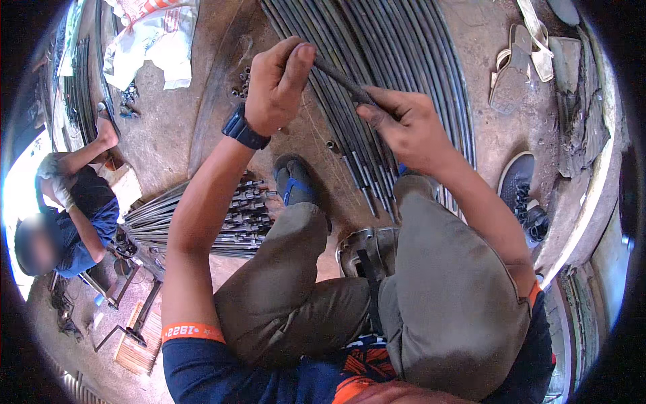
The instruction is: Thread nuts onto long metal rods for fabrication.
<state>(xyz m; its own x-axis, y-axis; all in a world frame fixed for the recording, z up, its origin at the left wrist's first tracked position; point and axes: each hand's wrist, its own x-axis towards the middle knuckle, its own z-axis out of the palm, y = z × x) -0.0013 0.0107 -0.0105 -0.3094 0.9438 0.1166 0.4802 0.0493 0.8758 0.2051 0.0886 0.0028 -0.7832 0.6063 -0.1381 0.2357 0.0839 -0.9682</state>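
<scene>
A metal workshop, by the look of it: long dark rods [431, 87] stretch over a stained concrete floor [175, 128]. Left of those rods lie loose metal fittings [243, 77], a fitting-tipped rod bundle [245, 222] and, farthest left, sits a gloved co-worker [101, 219].

Pale figures [182, 330] mark the orange sleeve band [211, 333]; red print [172, 20] — unreadable — marks the white sack [158, 57].

Floor [161, 124]: fairly bright
Glare: white, far left of rods [431, 81]
Bag [168, 50]: bright, left of rods
Co-worker's head [37, 246]: blurred, left of rods
Rim: black, bent
</scene>
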